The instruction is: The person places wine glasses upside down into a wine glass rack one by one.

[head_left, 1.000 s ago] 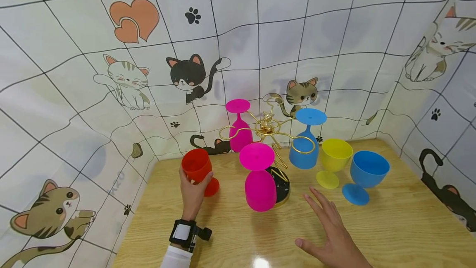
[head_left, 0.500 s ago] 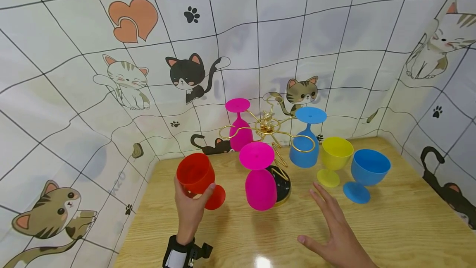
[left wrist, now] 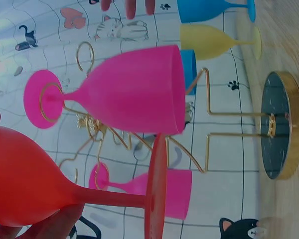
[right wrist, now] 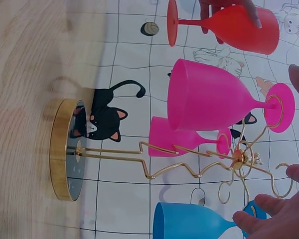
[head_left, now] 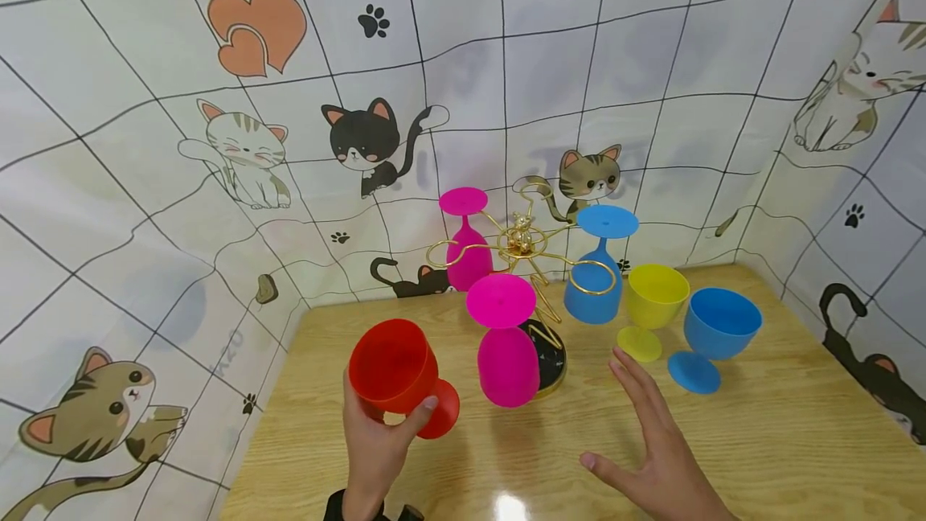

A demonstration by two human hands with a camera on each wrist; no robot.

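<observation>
My left hand (head_left: 378, 445) grips a red plastic goblet (head_left: 394, 364) around its bowl, with the thumb on the near side. The goblet is held above the table, mouth up and slightly tilted; its stem and foot show in the left wrist view. To its right stands a gold wire glass rack (head_left: 521, 244) on a round black base. Upside down from its loops hang a near pink goblet (head_left: 509, 368), a far pink goblet (head_left: 469, 264) and a blue goblet (head_left: 593, 300). My right hand (head_left: 654, 449) is spread in front of the rack, holding nothing.
A yellow goblet (head_left: 657, 297) and a second blue goblet (head_left: 722, 324) stand upright on the wooden table (head_left: 796, 441), right of the rack. Cat-patterned sheeting (head_left: 463, 87) encloses the table's back and sides. Some rack loops carry no goblet.
My left hand has brought the red goblet nearer to me and slightly right, up off the table. My right hand has barely shifted.
</observation>
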